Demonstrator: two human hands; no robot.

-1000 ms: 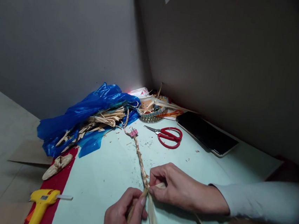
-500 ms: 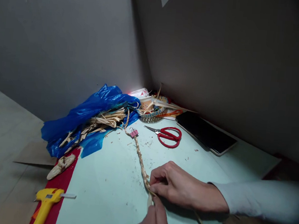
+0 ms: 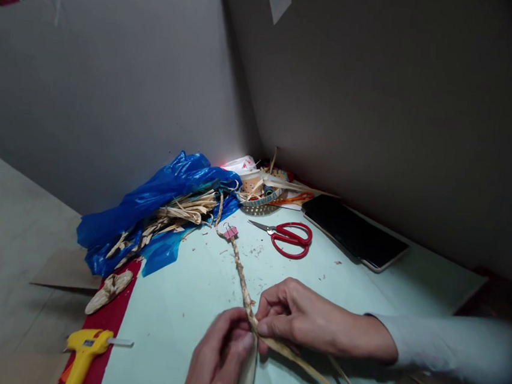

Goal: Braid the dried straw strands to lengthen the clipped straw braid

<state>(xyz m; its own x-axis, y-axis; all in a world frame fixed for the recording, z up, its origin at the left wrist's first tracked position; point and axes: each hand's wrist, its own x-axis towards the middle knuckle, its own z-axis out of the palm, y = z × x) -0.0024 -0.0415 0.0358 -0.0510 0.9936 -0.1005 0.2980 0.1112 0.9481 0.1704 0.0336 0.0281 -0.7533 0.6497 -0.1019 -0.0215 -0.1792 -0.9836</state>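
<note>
A long straw braid lies across the pale green table sheet, its far end held by a small pink binder clip. My right hand pinches the braid's near end, with loose strands trailing right from under it. My left hand grips a broad pale strip at the same spot, just below the braid end. The two hands touch at the working point.
Red-handled scissors lie behind the hands. A blue plastic bag with dry straw sits at the left back. A dark tablet rests by the wall, a small basket in the corner, a yellow glue gun front left.
My left hand came up from the frame's lower edge to the braid end and took the broad strip. Loose strands now trail to the right. My right hand stayed put.
</note>
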